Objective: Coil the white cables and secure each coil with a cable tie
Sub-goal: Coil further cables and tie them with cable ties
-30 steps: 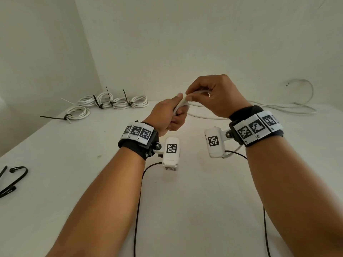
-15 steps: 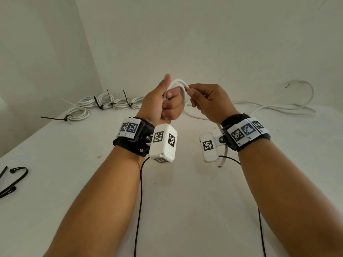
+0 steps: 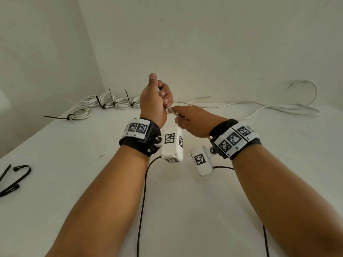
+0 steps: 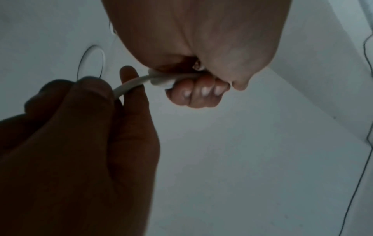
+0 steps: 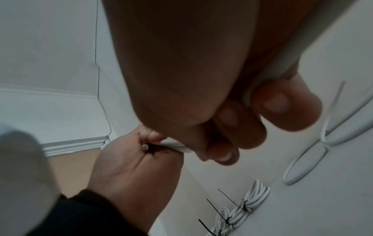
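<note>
Right hand [image 3: 194,123] dropped lower; both hands grip white cable [image 4: 131,83].

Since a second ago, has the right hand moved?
Yes. The right hand has dropped toward the table: it was level with the tied coils at the back and now sits below them, beneath the left hand.

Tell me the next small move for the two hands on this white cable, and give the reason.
Probably bring the right hand up and round to lay another loop into the left hand. The left hand grips only a small start of the white cable, the right hand pinches it close beside, and most of its length lies uncoiled on the table.
</note>
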Demonstrator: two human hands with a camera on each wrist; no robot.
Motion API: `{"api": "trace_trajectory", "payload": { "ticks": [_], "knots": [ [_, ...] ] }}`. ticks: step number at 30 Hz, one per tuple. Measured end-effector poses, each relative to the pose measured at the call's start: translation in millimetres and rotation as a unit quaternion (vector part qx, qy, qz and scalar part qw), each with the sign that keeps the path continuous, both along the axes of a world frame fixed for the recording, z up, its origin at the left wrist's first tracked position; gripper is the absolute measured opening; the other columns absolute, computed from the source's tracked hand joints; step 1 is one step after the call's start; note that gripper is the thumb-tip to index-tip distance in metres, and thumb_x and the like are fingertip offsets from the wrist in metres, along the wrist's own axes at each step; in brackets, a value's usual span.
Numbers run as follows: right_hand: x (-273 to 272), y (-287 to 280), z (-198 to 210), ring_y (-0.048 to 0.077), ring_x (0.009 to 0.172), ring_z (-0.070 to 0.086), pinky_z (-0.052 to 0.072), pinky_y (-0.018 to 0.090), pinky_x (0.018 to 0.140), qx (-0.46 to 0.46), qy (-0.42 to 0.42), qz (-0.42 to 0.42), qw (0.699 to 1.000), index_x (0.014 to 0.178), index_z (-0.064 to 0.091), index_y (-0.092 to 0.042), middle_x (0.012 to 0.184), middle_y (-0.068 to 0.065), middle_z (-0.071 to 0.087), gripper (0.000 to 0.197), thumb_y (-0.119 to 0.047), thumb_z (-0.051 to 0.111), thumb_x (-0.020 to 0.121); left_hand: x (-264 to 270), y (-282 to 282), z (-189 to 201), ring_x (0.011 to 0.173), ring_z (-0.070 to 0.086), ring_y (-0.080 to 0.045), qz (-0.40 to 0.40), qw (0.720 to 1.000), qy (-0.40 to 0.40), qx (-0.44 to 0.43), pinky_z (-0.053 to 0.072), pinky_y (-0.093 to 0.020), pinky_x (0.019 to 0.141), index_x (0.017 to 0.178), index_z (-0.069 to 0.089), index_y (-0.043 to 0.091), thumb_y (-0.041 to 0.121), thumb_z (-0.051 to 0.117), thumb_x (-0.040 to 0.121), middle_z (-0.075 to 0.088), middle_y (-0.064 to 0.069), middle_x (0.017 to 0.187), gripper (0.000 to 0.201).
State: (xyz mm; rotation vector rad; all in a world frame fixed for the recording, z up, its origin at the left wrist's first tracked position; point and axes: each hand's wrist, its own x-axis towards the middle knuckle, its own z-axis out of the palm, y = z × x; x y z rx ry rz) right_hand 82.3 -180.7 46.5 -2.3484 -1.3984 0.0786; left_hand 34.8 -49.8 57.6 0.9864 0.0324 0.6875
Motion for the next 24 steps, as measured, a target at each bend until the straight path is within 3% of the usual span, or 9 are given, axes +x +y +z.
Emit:
{"api": "trace_trajectory", "payload": {
  "ticks": [2,5,7,10,13,17,21,24],
  "knots": [
    [-3.2,1.4,-0.4,0.007,0.064,0.053,0.039,0.025,0.063,-0.022,0.002,0.001,1.000,0.107,0.053,-0.017,0.079,-0.006,0.057,0.017,-0.016,0.037,0.103,0.0,-0.2,-3.1,0.041,0.031,-0.010,0.041,0.998,0.019,0.046,0.026,-0.024,0.044,0.075,0.037,0.016,0.036,0.032,0.108,0.036,0.006,0.050,0.038],
    [-9.2,1.9,0.6,0.010,0.071,0.054,0.042,0.025,0.067,-0.060,-0.018,0.010,0.998,0.128,0.056,-0.015,0.090,-0.006,0.058,0.031,-0.017,0.038,0.104,1.6,4.6,-13.0,0.046,0.033,-0.010,0.102,0.977,0.043,0.181,0.028,-0.024,0.047,0.075,0.036,0.016,0.033,0.033,0.108,0.037,0.007,0.054,0.037],
    [-14.9,3.9,1.6,0.011,0.080,0.051,0.039,0.025,0.075,-0.082,-0.042,0.028,0.995,0.130,0.057,-0.016,0.098,-0.008,0.055,0.033,-0.018,0.039,0.103,3.2,12.4,-23.4,0.050,0.036,-0.009,0.137,0.948,0.062,0.282,0.031,-0.025,0.049,0.080,0.038,0.015,0.036,0.038,0.105,0.039,0.008,0.058,0.033],
    [-19.8,6.0,4.2,0.009,0.072,0.051,0.038,0.021,0.066,-0.095,-0.057,0.035,0.993,0.118,0.063,-0.015,0.094,-0.006,0.060,0.029,-0.019,0.040,0.102,3.4,19.3,-35.6,0.053,0.043,-0.011,0.151,0.888,0.114,0.419,0.038,-0.026,0.054,0.086,0.044,0.013,0.040,0.042,0.101,0.046,0.006,0.061,0.031],
    [-17.7,1.0,10.5,0.012,0.078,0.058,0.046,0.023,0.072,-0.097,-0.075,0.031,0.992,0.112,0.068,-0.015,0.091,-0.005,0.066,0.025,-0.023,0.047,0.100,2.4,18.3,-37.7,0.057,0.047,-0.010,0.125,0.831,0.183,0.510,0.037,-0.015,0.056,0.083,0.047,0.011,0.034,0.041,0.105,0.050,0.004,0.064,0.032],
    [-13.7,-11.1,24.1,0.006,0.077,0.053,0.038,0.019,0.068,-0.085,-0.084,0.024,0.993,0.102,0.072,-0.024,0.077,-0.018,0.058,0.018,-0.022,0.056,0.094,-1.1,14.0,-38.7,0.047,0.039,-0.001,0.071,0.799,0.225,0.554,0.031,-0.016,0.052,0.068,0.038,0.019,0.028,0.038,0.106,0.041,0.007,0.058,0.039],
    [-9.6,-21.4,37.7,-0.004,0.067,0.058,0.042,0.013,0.061,-0.020,-0.060,0.018,0.998,0.089,0.077,-0.025,0.076,-0.017,0.067,0.012,-0.020,0.067,0.087,-5.8,12.5,-41.1,0.042,0.039,-0.015,-0.051,0.801,0.254,0.540,0.035,-0.026,0.051,0.072,0.046,0.003,0.030,0.032,0.104,0.049,-0.005,0.054,0.044],
    [-1.9,-31.2,44.7,0.000,0.070,0.064,0.049,0.015,0.066,0.059,-0.056,0.012,0.997,0.086,0.078,-0.021,0.075,-0.013,0.071,0.005,-0.025,0.075,0.084,-9.0,6.0,-34.5,0.039,0.037,-0.017,-0.105,0.815,0.268,0.502,0.034,-0.025,0.046,0.069,0.046,0.008,0.032,0.032,0.102,0.052,-0.005,0.052,0.043]
  ]
}}
